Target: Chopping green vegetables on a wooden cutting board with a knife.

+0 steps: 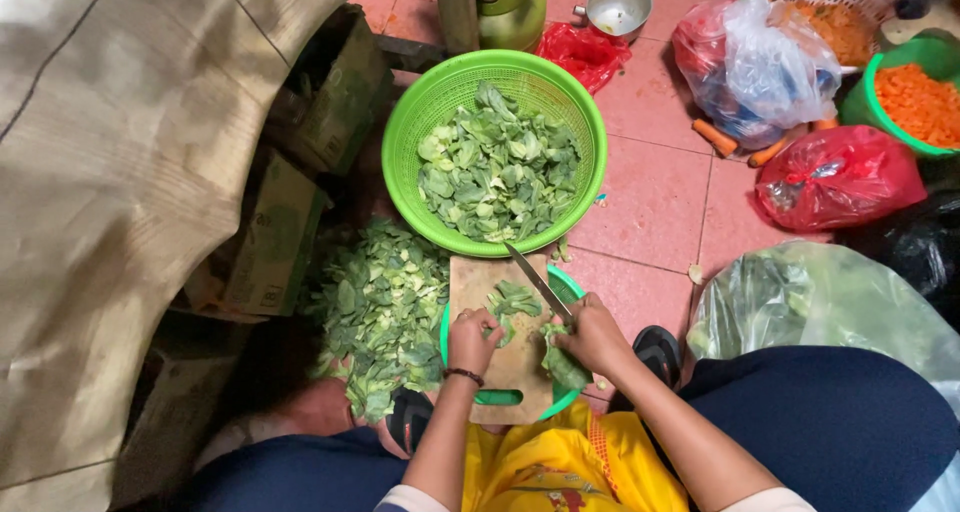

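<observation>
Leafy greens (pixel 513 299) lie in a small bunch on a wooden cutting board (pixel 478 284), which rests across a green basin (pixel 570 284) set on the tiled floor (pixel 650 202) between the person's feet; the raised board gives a firm, level surface close to the seated body. Left hand (pixel 472 338) presses down on the near end of the bunch, its grip curled over the leaves so that they stay put under the blade. Right hand (pixel 592 334) has its grip clenched round the handle of a kitchen knife (pixel 538 280), whose blade points away and to the left, over the far part of the bunch; the same hand appears also to pinch a few loose leaves (pixel 562 364) against the palm. Directly beyond the board stands a green plastic colander (pixel 420 102) heaped with cut leaves, near enough for pieces to be pushed forward off the board's edge. A loose pile of green trimmings (pixel 380 307) lies on the floor to the left, beside cardboard boxes (pixel 270 242). To the right, well apart from the board, are plastic bags (pixel 770 67), a red bag (pixel 835 177), whole carrots (pixel 715 137) and a green bowl of chopped carrot (pixel 915 97).
</observation>
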